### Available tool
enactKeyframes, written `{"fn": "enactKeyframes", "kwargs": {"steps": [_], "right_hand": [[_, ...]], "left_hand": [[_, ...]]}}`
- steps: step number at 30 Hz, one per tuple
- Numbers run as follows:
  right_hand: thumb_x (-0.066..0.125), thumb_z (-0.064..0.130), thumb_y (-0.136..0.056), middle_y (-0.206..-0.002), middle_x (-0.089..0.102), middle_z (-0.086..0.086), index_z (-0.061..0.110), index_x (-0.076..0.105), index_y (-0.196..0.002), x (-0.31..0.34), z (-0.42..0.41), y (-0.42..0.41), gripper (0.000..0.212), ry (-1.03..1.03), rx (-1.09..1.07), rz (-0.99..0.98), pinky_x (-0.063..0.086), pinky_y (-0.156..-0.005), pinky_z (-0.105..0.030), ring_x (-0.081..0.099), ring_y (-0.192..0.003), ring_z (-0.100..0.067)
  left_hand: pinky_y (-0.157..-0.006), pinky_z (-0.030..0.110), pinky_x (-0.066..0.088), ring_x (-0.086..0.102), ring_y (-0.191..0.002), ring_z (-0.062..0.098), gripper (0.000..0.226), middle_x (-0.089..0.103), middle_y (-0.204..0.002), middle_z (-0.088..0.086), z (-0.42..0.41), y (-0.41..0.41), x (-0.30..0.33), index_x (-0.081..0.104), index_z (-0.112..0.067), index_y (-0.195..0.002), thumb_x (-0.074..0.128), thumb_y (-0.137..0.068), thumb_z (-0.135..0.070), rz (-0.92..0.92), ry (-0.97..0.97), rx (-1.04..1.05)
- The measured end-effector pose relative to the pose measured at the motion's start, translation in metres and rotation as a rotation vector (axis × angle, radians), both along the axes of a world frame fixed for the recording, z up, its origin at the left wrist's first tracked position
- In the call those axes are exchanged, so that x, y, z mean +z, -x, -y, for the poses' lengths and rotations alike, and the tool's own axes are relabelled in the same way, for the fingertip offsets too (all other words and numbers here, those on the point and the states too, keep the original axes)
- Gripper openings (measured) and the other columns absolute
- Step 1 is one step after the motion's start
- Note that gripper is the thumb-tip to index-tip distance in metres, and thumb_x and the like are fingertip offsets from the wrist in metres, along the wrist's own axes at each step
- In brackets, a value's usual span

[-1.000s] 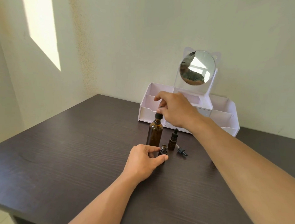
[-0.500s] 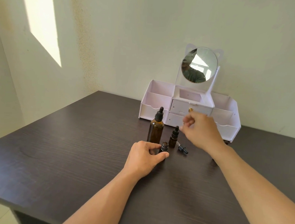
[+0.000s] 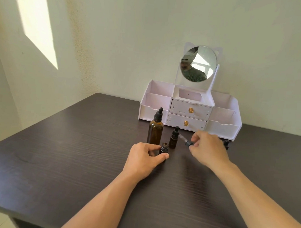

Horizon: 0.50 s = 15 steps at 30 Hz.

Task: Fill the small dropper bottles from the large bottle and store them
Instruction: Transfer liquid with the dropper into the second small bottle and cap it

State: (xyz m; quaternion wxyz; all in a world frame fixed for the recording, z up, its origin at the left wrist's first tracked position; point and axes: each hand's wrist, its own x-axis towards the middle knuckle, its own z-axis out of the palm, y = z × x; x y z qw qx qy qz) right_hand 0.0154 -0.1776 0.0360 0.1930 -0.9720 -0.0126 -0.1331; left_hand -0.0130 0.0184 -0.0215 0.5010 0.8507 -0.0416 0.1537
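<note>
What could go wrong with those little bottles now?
The open small bottle has no cap, so a bump from the left hand gripping it could spill it. The right hand holds the dropper in the air near the capped small bottle; swinging it over might knock that bottle down.

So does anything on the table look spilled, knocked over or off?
Nothing spilled or tipped. The large bottle and capped small bottle stand upright. One small bottle is uncapped, steadied by the left hand; its dropper is in the right hand. That fits the filling.
</note>
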Motion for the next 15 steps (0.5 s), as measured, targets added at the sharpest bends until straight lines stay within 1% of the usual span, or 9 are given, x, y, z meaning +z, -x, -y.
{"fn": "enactKeyframes", "kwargs": {"steps": [2, 5, 7, 9, 13, 15], "right_hand": [[0.061, 0.018, -0.078, -0.089, 0.068, -0.001, 0.023, 0.063, -0.094, 0.016, 0.004, 0.006, 0.017, -0.001, -0.050, 0.111, 0.052, -0.076, -0.036, 0.061, -0.090, -0.029], [0.058, 0.013, -0.079, -0.089, 0.069, 0.001, 0.021, 0.067, -0.091, 0.044, 0.003, 0.017, 0.017, -0.078, -0.016, 0.196, 0.050, -0.079, -0.032, 0.061, -0.089, -0.025], [0.061, 0.013, -0.081, -0.088, 0.069, 0.003, 0.023, 0.069, -0.090, 0.059, -0.002, 0.024, 0.016, -0.109, 0.065, 0.193, 0.048, -0.081, -0.030, 0.061, -0.087, -0.020], [0.064, 0.014, -0.084, -0.089, 0.069, 0.005, 0.024, 0.072, -0.092, 0.069, -0.010, 0.031, 0.016, -0.095, 0.158, 0.160, 0.048, -0.082, -0.029, 0.062, -0.086, -0.016], [0.063, 0.015, -0.086, -0.092, 0.069, 0.004, 0.025, 0.073, -0.096, 0.071, -0.028, 0.035, 0.017, 0.023, 0.304, 0.140, 0.048, -0.085, -0.031, 0.059, -0.092, -0.017], [0.061, 0.015, -0.087, -0.090, 0.064, 0.007, 0.024, 0.072, -0.098, 0.069, -0.034, 0.034, 0.018, 0.085, 0.350, 0.135, 0.045, -0.084, -0.029, 0.055, -0.091, -0.014]], "left_hand": [[-0.067, 0.008, 0.046, 0.051, -0.052, -0.002, 0.054, 0.054, -0.055, -0.013, 0.000, -0.001, 0.000, 0.065, -0.021, -0.125, 0.074, -0.079, -0.046, -0.005, 0.003, 0.000], [-0.063, 0.006, 0.044, 0.051, -0.050, -0.003, 0.053, 0.054, -0.055, -0.013, 0.001, -0.001, 0.001, 0.065, -0.020, -0.125, 0.075, -0.079, -0.045, -0.015, 0.008, 0.001], [-0.060, 0.007, 0.043, 0.052, -0.052, -0.002, 0.053, 0.055, -0.057, -0.013, 0.001, 0.000, 0.001, 0.065, -0.020, -0.125, 0.075, -0.079, -0.044, -0.021, 0.010, 0.002], [-0.059, 0.008, 0.042, 0.052, -0.055, 0.000, 0.054, 0.057, -0.060, -0.011, 0.001, 0.001, 0.002, 0.065, -0.020, -0.125, 0.075, -0.079, -0.045, -0.022, 0.010, 0.002], [-0.056, 0.010, 0.041, 0.051, -0.056, 0.001, 0.053, 0.056, -0.061, -0.011, 0.001, 0.002, 0.002, 0.065, -0.021, -0.125, 0.076, -0.078, -0.044, -0.020, 0.009, 0.008], [-0.056, 0.010, 0.041, 0.051, -0.055, 0.001, 0.053, 0.057, -0.060, -0.011, 0.001, 0.002, 0.002, 0.065, -0.022, -0.125, 0.076, -0.078, -0.044, -0.019, 0.011, 0.004]]}}
